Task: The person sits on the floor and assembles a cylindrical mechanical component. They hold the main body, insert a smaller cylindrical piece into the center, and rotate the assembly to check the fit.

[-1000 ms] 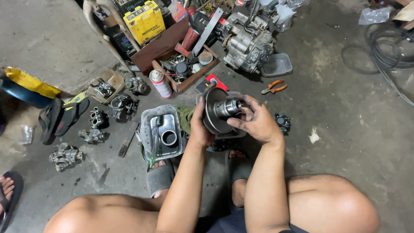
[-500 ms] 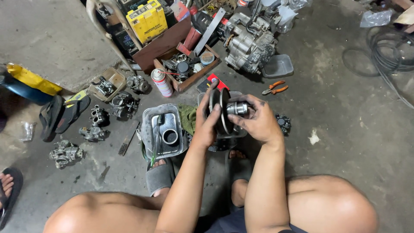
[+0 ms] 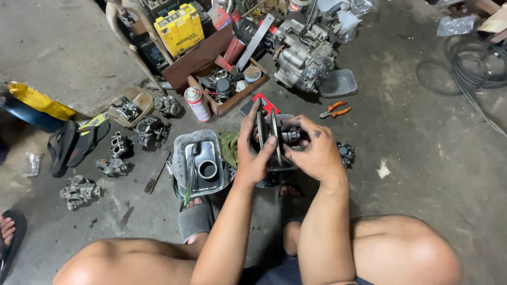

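Note:
Both my hands hold a dark metal pulley assembly (image 3: 273,136) made of round discs on a short shaft, edge-on to the camera, above a grey tray. My left hand (image 3: 252,153) grips the discs from the left, fingers stretched up over their rims. My right hand (image 3: 312,152) wraps the right side, fingers curled around the shaft end (image 3: 291,136). A metal pan (image 3: 199,162) with a round part and a green-handled tool in it lies just left of my left hand.
Carburettor parts (image 3: 120,153) lie scattered on the concrete floor at left, beside sandals (image 3: 68,145). A spray can (image 3: 197,104), a wooden box of parts (image 3: 227,87), a yellow battery (image 3: 181,29), an engine block (image 3: 303,55) and orange pliers (image 3: 334,109) lie beyond. Cables (image 3: 470,68) coil at far right.
The pulley has turned from facing the camera to edge-on. My left hand has shifted up over the disc rims; my right hand stays on the shaft.

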